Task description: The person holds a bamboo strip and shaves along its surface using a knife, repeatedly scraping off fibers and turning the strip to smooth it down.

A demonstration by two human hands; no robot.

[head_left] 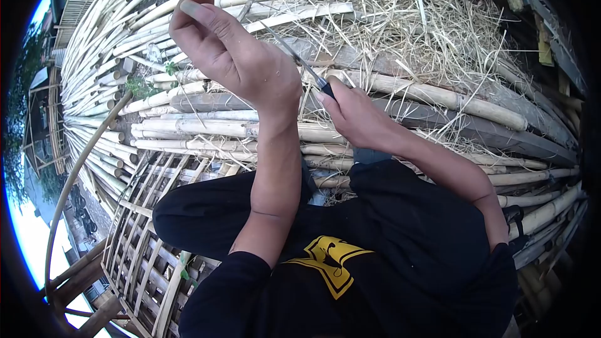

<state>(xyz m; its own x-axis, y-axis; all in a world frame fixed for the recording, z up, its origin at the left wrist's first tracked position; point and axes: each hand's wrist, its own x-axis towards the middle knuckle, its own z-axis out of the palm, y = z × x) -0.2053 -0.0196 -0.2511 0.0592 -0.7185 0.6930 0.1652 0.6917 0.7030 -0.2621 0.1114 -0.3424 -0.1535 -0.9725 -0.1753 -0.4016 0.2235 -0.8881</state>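
Head view: knife (pixel 305 65) in right grip (pixel 360 114), long axis pointing forward-left.

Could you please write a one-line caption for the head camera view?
A right hand grips a knife beside a raised left hand, above bamboo poles and scattered straw.

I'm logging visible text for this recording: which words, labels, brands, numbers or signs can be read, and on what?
None can be read.
Black shirt: a yellow print with dark marks in it, no legible letters.
Knife in the right hand: too small to tell whether it is marked.
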